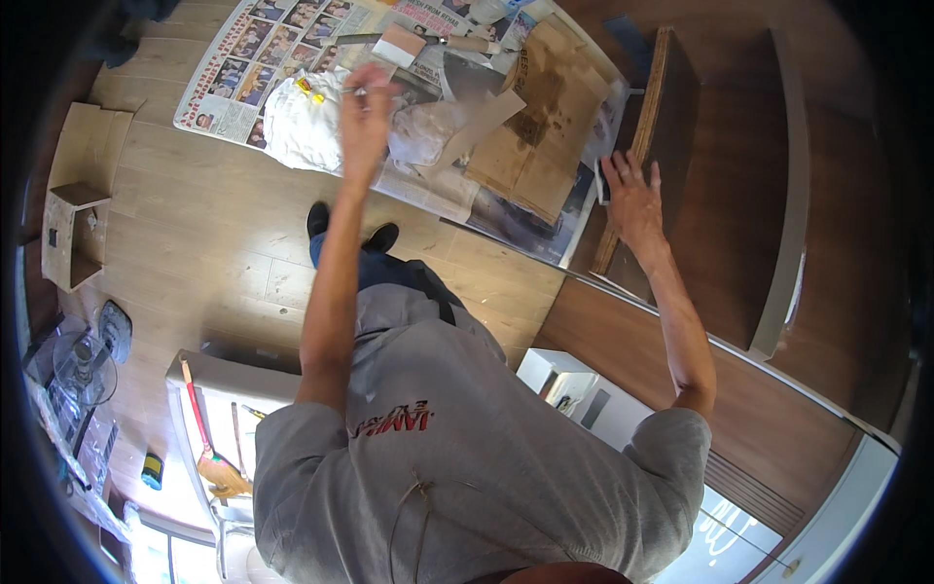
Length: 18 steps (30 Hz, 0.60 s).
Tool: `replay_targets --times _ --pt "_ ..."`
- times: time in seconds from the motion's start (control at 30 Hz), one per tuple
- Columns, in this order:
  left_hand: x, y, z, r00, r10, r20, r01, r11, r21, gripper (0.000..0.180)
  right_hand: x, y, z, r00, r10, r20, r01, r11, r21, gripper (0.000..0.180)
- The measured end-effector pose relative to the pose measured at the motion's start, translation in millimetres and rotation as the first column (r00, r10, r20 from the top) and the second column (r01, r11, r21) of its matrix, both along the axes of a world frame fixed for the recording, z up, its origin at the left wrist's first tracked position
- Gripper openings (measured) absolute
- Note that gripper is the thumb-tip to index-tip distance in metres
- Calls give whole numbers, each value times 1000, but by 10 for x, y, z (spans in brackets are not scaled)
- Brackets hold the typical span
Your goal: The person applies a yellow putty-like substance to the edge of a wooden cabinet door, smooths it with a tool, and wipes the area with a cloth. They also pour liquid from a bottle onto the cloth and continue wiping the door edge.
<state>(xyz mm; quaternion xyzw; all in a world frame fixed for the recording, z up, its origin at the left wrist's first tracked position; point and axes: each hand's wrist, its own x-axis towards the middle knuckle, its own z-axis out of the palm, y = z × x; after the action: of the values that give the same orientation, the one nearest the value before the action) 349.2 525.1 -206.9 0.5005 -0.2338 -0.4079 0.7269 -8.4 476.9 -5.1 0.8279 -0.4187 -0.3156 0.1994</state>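
My left hand [364,131] is raised over the newspaper-covered surface, beside a bundled white cloth [304,122] with small yellow bits on it. Its fingers are blurred and drawn together around a small greyish thing I cannot make out. At the right, my right hand [634,206] reaches to the edge of an upright wooden panel [644,127], its fingers spread. Against its index-finger side is a small dark piece with a white edge [601,182]; how the two touch is hard to see.
Newspaper [238,83] carries a stained cardboard sheet [545,117], a crumpled plastic bag [423,131], a long-handled tool [467,44] and a pinkish block [399,45]. Brown cabinet boards [735,195] rise at right. A broom [222,475] and an open box [78,234] are at left.
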Motion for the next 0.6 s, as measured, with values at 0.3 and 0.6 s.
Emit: replay_targets --times 0.3,0.6 --pt "1760 187 -523 728 495 474 -536 842 -56 31 -22 -202 -125 940 -59 -335 40 997 -64 66" --pt "2605 -99 -798 718 332 612 -489 866 103 42 212 156 -15 910 -188 -369 174 982 -70 70"
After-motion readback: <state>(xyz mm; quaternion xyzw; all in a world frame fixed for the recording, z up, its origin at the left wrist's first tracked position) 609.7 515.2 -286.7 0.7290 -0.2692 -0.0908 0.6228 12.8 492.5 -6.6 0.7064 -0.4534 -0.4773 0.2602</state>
